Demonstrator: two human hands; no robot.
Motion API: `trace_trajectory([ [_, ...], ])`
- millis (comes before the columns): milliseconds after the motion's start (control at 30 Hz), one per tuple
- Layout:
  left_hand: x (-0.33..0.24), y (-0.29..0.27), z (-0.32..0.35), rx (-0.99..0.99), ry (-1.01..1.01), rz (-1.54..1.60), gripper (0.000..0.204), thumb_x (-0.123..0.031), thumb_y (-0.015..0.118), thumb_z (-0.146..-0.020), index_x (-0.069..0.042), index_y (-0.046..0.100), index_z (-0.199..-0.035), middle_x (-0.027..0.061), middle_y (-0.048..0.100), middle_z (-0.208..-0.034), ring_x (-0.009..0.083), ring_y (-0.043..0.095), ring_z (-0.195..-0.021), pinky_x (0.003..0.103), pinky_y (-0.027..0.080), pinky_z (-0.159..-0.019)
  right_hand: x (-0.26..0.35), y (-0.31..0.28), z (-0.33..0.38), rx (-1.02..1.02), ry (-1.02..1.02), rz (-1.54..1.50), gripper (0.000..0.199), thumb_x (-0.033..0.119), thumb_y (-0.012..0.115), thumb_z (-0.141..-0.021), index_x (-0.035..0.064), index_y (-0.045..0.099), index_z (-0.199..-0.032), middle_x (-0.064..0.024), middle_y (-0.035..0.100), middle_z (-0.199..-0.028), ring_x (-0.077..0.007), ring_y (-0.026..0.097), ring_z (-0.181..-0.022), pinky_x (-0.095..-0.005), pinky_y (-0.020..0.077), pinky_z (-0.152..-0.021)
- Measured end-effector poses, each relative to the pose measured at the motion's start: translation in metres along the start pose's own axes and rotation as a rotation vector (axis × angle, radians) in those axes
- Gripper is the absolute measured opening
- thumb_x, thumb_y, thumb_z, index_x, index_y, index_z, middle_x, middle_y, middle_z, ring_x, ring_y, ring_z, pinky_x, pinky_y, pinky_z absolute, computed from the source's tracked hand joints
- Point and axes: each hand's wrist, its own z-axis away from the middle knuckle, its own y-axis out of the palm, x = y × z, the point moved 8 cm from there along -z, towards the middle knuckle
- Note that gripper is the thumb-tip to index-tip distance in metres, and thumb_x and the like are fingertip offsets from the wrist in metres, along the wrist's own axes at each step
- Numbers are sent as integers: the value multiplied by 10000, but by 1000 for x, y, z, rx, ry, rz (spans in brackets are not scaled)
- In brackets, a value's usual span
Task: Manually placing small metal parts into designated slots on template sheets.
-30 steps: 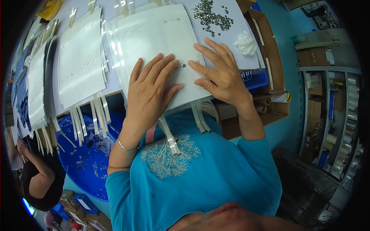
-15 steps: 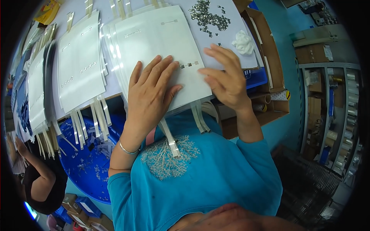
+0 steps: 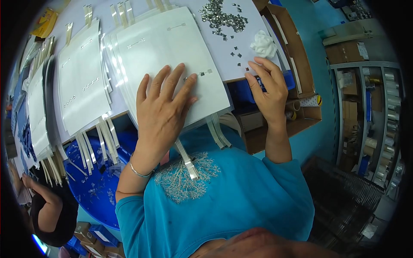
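White flexible sheet (image 3: 172,51), topmost of a stack, lies on the table (image 3: 241,56) at its near edge, with thin ribbon tails (image 3: 217,131) hanging off toward the person. Small printed contact marks show on its surface, one row near the top and one by the lower right corner.

Left hand (image 3: 163,112): open, fingers spread, palm pressed flat on the lower part of the sheet; fingertips lie just beside the lower row of marks. A thin silver bangle (image 3: 140,172) sits on the wrist. One ribbon tail (image 3: 187,159) runs from under the palm down onto the turquoise shirt (image 3: 223,202).

Right hand (image 3: 269,88): at the table's right near corner, off the sheet, fingers curled loosely with tips drawn together near a few scattered metal pieces; whether it pinches one is too small to tell.

Metal pieces, small and silver: a heap (image 3: 221,17) at the far side of the table, with strays trailing toward the right hand.

White wad of cloth or tissue (image 3: 263,43): just beyond the right hand's fingertips.

Further sheet stacks (image 3: 81,81): to the left along the table, each with ribbon tails over the edge.

Cardboard box (image 3: 297,64): right of the table, open-topped.

Blue round tub (image 3: 94,189): below the table edge at left.

Another person (image 3: 47,210): lower left, dark top, arm bent.

Metal shelving (image 3: 374,116): far right, stocked with boxes.
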Motion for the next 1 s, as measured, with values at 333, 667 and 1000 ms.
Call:
trace_trajectory([
  [333, 5, 2, 3, -29, -9, 55, 483, -358, 757, -988, -242, 688, -1451, 30, 639, -1510, 301, 566, -1429, 571, 363, -1253, 16, -3, -2, 102, -155, 206, 243, 87, 805, -943, 6, 810, -1172, -134, 757, -1236, -298, 713, -1088, -421, 568, -965],
  [667, 4, 4, 1, -44, -25, 39, 566, -354, 783, -958, -146, 666, -1472, 25, 643, -1491, 268, 569, -1415, 538, 367, -1244, 60, 31, -12, 58, -168, -22, 309, 121, 819, -919, 28, 801, -1213, -141, 698, -1413, -356, 638, -1280, -458, 512, -1065],
  [1000, 2, 5, 2, -51, -27, 48, 580, -374, 772, -958, -138, 662, -1476, 21, 639, -1496, 265, 569, -1413, 537, 366, -1245, 84, 38, -14, 136, -252, 174, 280, 156, 844, -891, 29, 801, -1137, -148, 714, -1367, -352, 626, -1331, -505, 487, -1085],
])
